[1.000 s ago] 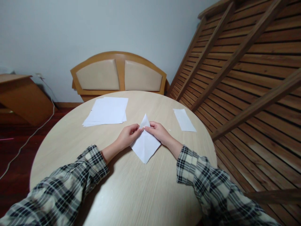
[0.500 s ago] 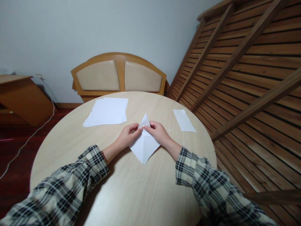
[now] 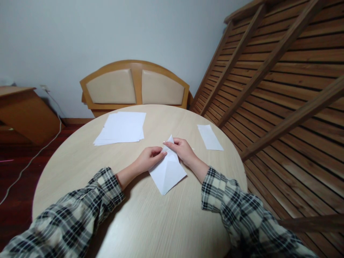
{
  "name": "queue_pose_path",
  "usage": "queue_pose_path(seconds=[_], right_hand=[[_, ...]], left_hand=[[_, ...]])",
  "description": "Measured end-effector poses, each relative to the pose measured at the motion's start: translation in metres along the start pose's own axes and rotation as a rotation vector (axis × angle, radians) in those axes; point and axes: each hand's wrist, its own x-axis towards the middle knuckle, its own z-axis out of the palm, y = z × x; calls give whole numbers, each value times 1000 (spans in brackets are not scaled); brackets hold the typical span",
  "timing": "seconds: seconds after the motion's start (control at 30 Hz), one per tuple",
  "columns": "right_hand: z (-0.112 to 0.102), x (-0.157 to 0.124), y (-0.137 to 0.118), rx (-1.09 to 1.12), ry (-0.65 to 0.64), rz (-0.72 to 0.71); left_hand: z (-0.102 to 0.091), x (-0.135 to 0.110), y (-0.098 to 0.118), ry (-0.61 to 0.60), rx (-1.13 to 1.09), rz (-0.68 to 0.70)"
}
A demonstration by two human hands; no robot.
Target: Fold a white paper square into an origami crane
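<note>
Between my hands is a folded sheet of white paper [image 3: 167, 175], its wide lower part showing a crease down the middle and its narrow tip pointing away from me. My left hand [image 3: 151, 157] pinches the paper's left edge between thumb and fingers. Near the tip, my right hand [image 3: 183, 149] grips the upper right side, thumb on top. The fingers beneath the paper are partly hidden. Both hands are low over the round table [image 3: 145, 222].
A stack of white sheets [image 3: 122, 127] lies at the table's back left. To the right is a white paper strip [image 3: 210, 137]. Beyond the table stands a padded headboard [image 3: 138, 86]; a slatted wooden frame [image 3: 282, 107] leans on the right. A cable [image 3: 34, 156] runs along the floor at left.
The folded paper has turned slightly, its tip shifting right and its lower corner coming nearer to me. My left hand has slid a little lower along the edge.
</note>
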Motion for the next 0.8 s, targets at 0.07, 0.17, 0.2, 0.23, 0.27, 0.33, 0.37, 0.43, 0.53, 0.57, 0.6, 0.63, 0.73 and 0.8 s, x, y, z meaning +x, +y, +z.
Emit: queue_pose_path(seconds=[0.07, 0.17, 0.2, 0.23, 0.27, 0.33, 0.37, 0.43, 0.53, 0.57, 0.6, 0.63, 0.73, 0.8], right_hand=[[0, 0, 0, -8, 23, 6], [-2, 0, -2, -6, 21, 24], [-2, 0, -3, -9, 22, 17], [-3, 0, -3, -19, 30, -2], [-3, 0, -4, -34, 43, -30], [-5, 0, -5, -69, 74, -95], [-5, 1, -5, -81, 86, -116], [-5, 1, -4, -89, 103, -121], [-4, 2, -2, -102, 131, -112], [-4, 2, -2, -107, 139, -116], [-4, 2, -1, -112, 152, -123], [-4, 3, 0, -115, 166, -132], [-6, 4, -1, -83, 184, -120], [-8, 4, -2, -25, 122, -51]], left_hand=[[1, 0, 0, -6, 1, -2], [1, -1, 0, -33, -8, -11], [1, -1, 0, -45, -7, -9], [1, -1, 0, -56, -4, -3], [1, -1, 0, -61, 2, 8], [1, -1, 0, -63, 14, 24], [1, -1, 1, -64, 16, 27], [1, -1, 2, -71, 14, 25], [1, -2, 4, -87, 21, 18], [1, -2, 5, -93, 26, 19], [1, -2, 5, -97, 30, 20], [2, -2, 5, -99, 31, 22], [2, -2, 4, -96, 23, 29], [1, -3, 2, -83, 15, 21]])
